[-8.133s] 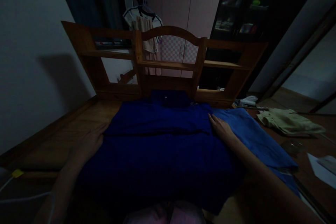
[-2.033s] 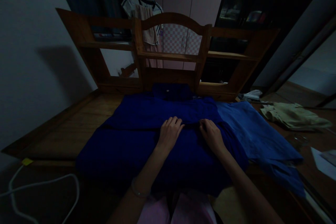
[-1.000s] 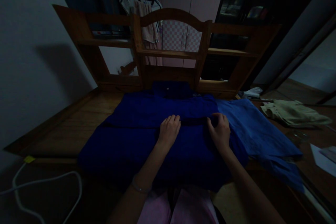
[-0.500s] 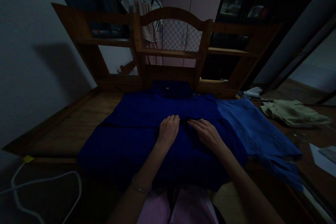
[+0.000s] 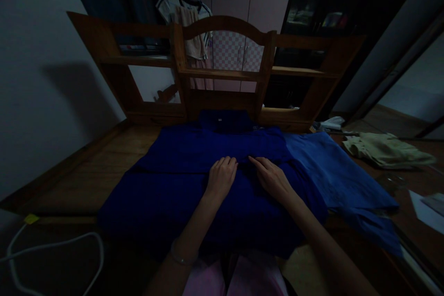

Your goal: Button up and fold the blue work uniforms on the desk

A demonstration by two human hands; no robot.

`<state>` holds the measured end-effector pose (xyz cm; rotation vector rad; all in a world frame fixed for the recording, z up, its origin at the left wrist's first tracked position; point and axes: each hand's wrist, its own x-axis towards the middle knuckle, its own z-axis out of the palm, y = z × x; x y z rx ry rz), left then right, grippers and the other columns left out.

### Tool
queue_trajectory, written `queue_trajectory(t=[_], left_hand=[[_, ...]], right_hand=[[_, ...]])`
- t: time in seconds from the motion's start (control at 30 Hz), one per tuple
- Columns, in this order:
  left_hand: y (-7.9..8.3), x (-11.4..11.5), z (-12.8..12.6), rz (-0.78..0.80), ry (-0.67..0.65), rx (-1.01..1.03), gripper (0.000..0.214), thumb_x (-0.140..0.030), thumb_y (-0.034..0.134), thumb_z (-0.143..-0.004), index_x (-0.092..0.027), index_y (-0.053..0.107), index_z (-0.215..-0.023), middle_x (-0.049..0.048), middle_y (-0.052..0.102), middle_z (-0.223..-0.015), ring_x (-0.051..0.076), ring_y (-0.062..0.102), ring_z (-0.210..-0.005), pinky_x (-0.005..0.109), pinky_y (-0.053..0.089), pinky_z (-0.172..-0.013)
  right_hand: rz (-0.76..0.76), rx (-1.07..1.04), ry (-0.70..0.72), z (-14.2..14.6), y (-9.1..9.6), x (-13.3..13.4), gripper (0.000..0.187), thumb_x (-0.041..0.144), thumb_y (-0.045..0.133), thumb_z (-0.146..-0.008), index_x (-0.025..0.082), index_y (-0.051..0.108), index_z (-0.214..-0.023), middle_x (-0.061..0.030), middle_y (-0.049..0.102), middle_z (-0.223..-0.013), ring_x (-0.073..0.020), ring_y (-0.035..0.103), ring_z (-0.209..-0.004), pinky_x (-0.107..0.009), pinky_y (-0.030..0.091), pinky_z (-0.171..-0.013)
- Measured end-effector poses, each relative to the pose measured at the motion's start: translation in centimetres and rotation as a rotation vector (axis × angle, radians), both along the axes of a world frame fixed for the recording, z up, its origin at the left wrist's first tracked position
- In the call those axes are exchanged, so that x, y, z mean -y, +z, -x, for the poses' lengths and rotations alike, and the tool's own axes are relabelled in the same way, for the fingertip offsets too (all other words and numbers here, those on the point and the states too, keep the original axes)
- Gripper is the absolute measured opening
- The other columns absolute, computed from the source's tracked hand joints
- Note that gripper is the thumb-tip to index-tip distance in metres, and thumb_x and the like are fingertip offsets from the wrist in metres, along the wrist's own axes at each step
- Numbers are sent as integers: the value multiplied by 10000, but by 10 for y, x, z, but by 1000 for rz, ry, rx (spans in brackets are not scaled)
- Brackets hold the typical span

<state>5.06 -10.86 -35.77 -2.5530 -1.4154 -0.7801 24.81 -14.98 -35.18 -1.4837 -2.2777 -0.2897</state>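
Observation:
A dark blue shirt (image 5: 187,199) lies spread over the wooden desk, its collar end with a small pale label at the far side. My left hand (image 5: 222,176) rests on the middle of the shirt, fingers bent and thumb pressed in, pinching the cloth. Just to its right, my right hand (image 5: 272,176) has its fingertips drawn together on the same fabric. Between the two hands the cloth is dark, and its details cannot be made out. A lighter blue garment (image 5: 326,166) lies flat to the right, partly under the shirt's edge.
Behind the shirt stands a wooden shelf frame (image 5: 222,74). Folded pale green cloth (image 5: 385,148) and white paper (image 5: 426,208) lie on the right-hand surface. A white cable (image 5: 55,243) loops at the lower left. The left wall (image 5: 69,101) borders the desk (image 5: 107,157).
The view has tilted slightly, so the scene sits a little lower. Both hands stay at the middle of the shirt, with only small shifts of the fingers.

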Motion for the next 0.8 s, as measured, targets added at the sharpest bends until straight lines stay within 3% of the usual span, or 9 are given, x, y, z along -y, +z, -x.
queue_trajectory(t=[0.23,0.5,0.8], left_hand=[[1,2,1,11,-33,-2,199,-374,469,-904,-202,546,-967,52,567,-948,201,522,-905,330,411,-782],[2,2,1,31,-166,13,243,-285,485,-899,-211,546,-1123,55,557,-1045,200,507,-981,337,425,-862],[-1,1,2,58,-131,29,293,-309,471,-901,-215,552,-1166,57,554,-1059,191,518,-986,324,440,-874]], right_hand=[[24,-75,17,-4,-6,-2,327,140,406,-914,208,540,-1205,-74,561,-1044,-173,562,-901,-288,482,-793],[-6,-71,5,-4,-5,1,270,180,427,-923,204,577,-1146,-66,566,-972,-155,558,-838,-265,457,-746],[-89,31,-273,-3,-1,6,205,289,462,-910,190,632,-967,-58,618,-885,-166,559,-752,-281,371,-719]])
